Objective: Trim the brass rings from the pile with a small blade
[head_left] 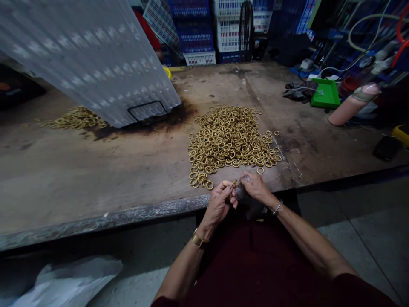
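Hundreds of brass-coloured rings (pixel 228 136) lie heaped on a stained wooden table (pixel 121 170), just beyond the person's hands. At the near edge, the left hand (pixel 223 196) pinches a single ring (pixel 234 183) between thumb and fingers; the right hand (pixel 254 186), just beside it, is curled around a small greyish object (pixel 247 178), too blurred to identify. A smaller pile (pixel 78 118) lies by a pale ribbed panel (pixel 92 55). Any lettering on the blue crates (pixel 191 23) behind or the pink bottle (pixel 349 106) at right is too blurred to read
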Motion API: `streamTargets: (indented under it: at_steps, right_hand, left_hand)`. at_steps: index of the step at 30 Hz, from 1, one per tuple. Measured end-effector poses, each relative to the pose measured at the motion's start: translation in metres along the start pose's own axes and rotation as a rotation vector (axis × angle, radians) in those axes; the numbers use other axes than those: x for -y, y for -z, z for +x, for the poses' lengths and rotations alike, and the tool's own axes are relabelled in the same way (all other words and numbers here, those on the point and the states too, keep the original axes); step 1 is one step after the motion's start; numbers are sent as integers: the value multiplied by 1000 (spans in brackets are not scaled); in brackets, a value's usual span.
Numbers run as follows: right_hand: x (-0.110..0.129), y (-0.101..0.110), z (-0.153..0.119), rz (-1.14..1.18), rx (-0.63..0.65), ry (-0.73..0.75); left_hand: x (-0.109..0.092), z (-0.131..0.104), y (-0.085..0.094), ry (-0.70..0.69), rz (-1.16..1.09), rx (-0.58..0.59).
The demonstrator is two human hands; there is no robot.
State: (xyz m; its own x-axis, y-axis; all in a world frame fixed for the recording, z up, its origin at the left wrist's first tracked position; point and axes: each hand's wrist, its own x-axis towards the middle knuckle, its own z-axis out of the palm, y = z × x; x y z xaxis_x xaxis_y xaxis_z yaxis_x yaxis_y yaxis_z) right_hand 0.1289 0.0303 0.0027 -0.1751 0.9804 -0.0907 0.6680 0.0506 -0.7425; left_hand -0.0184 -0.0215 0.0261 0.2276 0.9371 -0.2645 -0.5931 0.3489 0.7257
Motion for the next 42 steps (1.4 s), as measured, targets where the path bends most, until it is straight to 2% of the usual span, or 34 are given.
streamTargets:
  at_steps: [3,5,9,12,15,18,22,25,27,31,34,38,42]
  right_hand:
    - [7,-6,-3,452,134,-121]
    - [11,-8,-8,653,234,-164]
    - [16,-9,-14,766,288,-172]
    - [16,-9,-12,663,183,-128]
    - [13,-7,-9,459,19,21]
    - [12,-4,-10,321,-9,165]
    - [11,-1,-15,121,-31,353]
    - [12,-2,-16,29,-86,421]
    - [14,-4,-16,59,-89,361]
    - [20,-7,-17,324,12,31]
    - [20,-8,-16,533,98,-126]
    - [17,-10,-13,662,135,-212]
    - [16,-10,-9,572,54,-147]
  left_hand:
    - [1,3,3,44,-49,-14]
    - [2,4,6,66,-62,-28]
    - [6,5,9,99,-56,-79]
    - [7,6,10,111,-39,-113]
    - [8,7,12,113,-32,-138]
    - [8,8,12,111,-21,-153]
    - [8,7,11,116,6,-109]
    - [10,6,12,128,-1,-89]
    - [12,5,13,90,8,-101]
    - [18,6,15,-80,173,-163]
    - [21,6,16,-134,319,-184]
    - [21,8,15,-115,358,-163]
    - [19,9,14,-47,253,-105]
